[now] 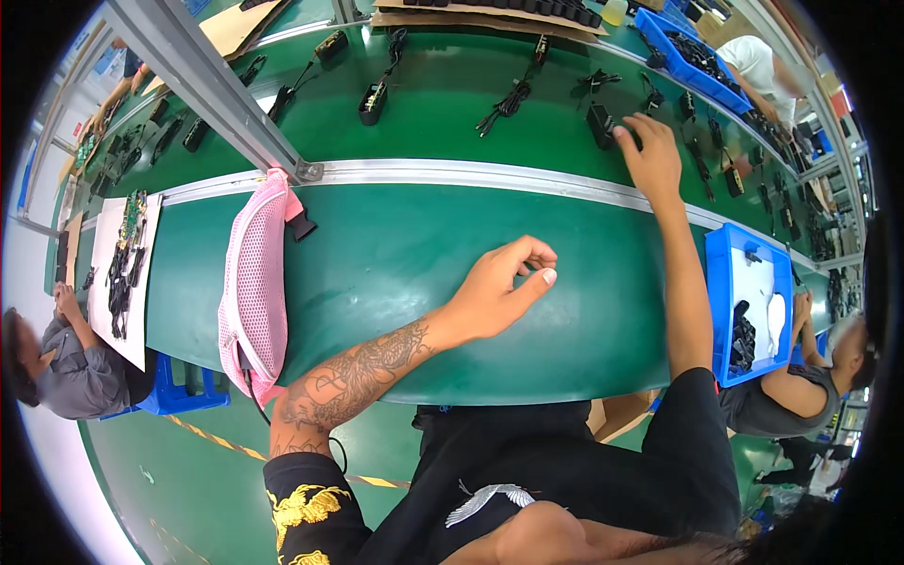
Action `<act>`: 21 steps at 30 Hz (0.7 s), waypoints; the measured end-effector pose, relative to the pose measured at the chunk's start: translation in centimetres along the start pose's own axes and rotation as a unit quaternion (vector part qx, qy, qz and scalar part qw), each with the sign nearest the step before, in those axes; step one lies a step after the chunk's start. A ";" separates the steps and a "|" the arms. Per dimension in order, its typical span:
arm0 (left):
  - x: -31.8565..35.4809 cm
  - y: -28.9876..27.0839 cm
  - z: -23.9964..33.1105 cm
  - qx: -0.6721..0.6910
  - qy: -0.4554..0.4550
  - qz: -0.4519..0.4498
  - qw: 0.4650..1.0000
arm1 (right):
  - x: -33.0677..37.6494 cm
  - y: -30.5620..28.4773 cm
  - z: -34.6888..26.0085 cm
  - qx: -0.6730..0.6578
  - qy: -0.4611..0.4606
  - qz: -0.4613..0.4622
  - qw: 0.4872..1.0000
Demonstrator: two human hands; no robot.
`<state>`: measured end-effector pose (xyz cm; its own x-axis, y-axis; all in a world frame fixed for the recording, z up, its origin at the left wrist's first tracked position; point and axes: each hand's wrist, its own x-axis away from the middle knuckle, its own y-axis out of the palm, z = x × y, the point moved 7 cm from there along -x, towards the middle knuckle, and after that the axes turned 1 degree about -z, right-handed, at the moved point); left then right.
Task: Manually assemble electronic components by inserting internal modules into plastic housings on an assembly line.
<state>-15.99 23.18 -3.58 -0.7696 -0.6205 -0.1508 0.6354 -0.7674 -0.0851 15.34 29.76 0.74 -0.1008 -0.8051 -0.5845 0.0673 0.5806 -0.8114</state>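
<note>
My right hand [652, 158] reaches over the metal rail to the green belt. Its thumb and fingers are apart, with the fingertips beside a black power adapter [600, 126], whose coiled cable [598, 81] lies just beyond. Whether the thumb touches the adapter's edge is hard to tell. Above the near green worktop [414, 254], my left hand [506, 287] hangs with loosely curled fingers and a gap to the thumb; nothing is in it. Another adapter with its housing uncovered [373, 102] lies farther left on the belt, near a bundled black cable [508, 108].
A pink mesh waist bag [256, 282] lies left of my left arm. To the right stands a blue bin [718, 311] with black parts. A metal post [202, 85] rises at the left. Co-workers sit at both sides; another blue bin [650, 28] is at the far right.
</note>
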 end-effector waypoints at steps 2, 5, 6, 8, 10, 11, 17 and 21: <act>0.2 0.2 0.0 -0.008 0.000 -0.005 1.000 | 0.9 -0.3 1.5 0.012 -0.035 0.055 0.998; 0.0 0.2 0.1 -0.017 0.015 0.001 1.000 | 2.7 2.1 5.3 -0.020 0.066 0.006 0.998; 0.0 0.2 0.1 -0.018 0.016 0.001 1.000 | 2.7 1.8 5.6 -0.020 0.066 0.008 0.998; 0.1 0.2 0.0 -0.022 0.007 0.000 1.000 | 3.5 1.8 7.0 -0.074 0.143 -0.080 0.984; 0.1 0.2 0.0 -0.024 0.002 -0.002 1.000 | 3.9 0.7 7.0 -0.101 0.182 -0.122 0.971; 0.2 0.1 0.1 -0.027 0.001 0.000 1.000 | 3.9 -0.1 6.2 -0.098 0.162 -0.113 0.975; -0.1 0.7 0.0 -0.047 0.006 -0.005 0.999 | 3.9 -1.0 5.4 0.019 0.063 0.016 0.998; -0.2 0.6 -0.3 -0.039 0.004 -0.005 0.999 | 3.9 1.0 7.2 -0.057 0.155 -0.068 0.984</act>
<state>-15.43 22.83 -3.87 -0.7760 -0.6108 -0.1574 0.6304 -0.7591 -0.1622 22.14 26.27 -2.38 -0.4008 -0.8108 -0.4265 -0.0787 0.4943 -0.8657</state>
